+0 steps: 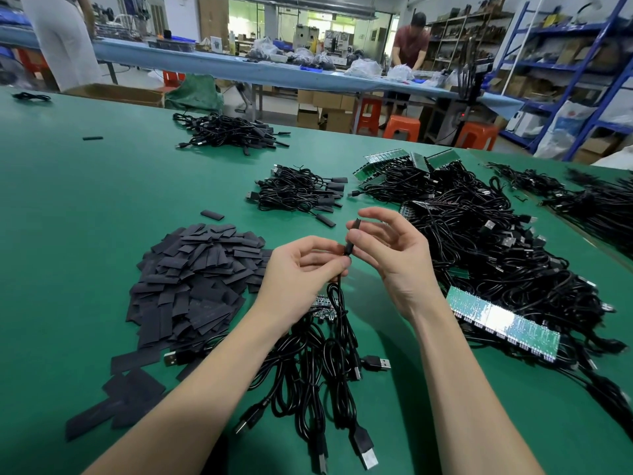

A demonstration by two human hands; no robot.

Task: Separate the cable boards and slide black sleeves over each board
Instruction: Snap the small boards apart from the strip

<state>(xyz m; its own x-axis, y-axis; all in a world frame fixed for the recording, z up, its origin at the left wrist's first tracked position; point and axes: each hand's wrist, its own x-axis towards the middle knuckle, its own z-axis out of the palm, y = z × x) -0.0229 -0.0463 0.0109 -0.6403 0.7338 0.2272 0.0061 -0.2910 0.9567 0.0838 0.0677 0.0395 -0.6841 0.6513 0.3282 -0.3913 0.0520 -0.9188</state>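
Note:
Above the green table, my left hand (303,265) pinches a black cable just below its sleeved end. My right hand (387,248) pinches the black sleeve (352,234) standing upright on that cable end, with its other fingers spread. The cable hangs down into a bundle of black USB cables (329,365) with small boards (323,303) under my hands. A heap of flat black sleeves (195,279) lies to the left. A strip of joined green boards (503,320) lies to the right on tangled cables.
Sleeved cables lie in piles at the middle (298,193) and far back (229,133). More board strips with cables (404,166) fill the right side. Loose sleeves (92,138) lie far left. Two people stand by the long blue table (239,66) beyond.

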